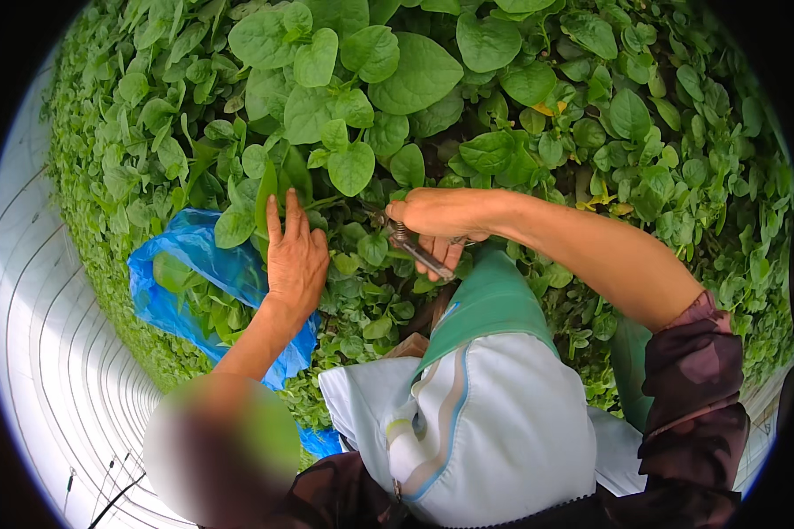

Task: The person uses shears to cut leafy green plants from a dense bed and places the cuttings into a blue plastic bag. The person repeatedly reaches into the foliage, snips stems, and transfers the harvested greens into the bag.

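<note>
Among the leafy green plants (pixel 417 73), my left hand (pixel 298 254) reaches in with its fingers against a green leaf (pixel 264 195) and a stem. Whether the fingers grip them cannot be told. My right hand (pixel 440 221) is closed around pruning shears (pixel 420 254), with their spring and a metal handle showing below the thumb; the blades are hidden among leaves. Between the hands a few small leaves stand low. Just left of my left forearm lies a blue plastic bag (pixel 198 244), its mouth open, with picked green leaves (pixel 221 307) inside.
Dense foliage surrounds the hands on all sides, with some yellowed leaves (pixel 595 198) at the right. My knee in a green covering (pixel 496 304) is close below my right hand. A whitish greenhouse wall with curved ribs (pixel 46 304) runs along the left.
</note>
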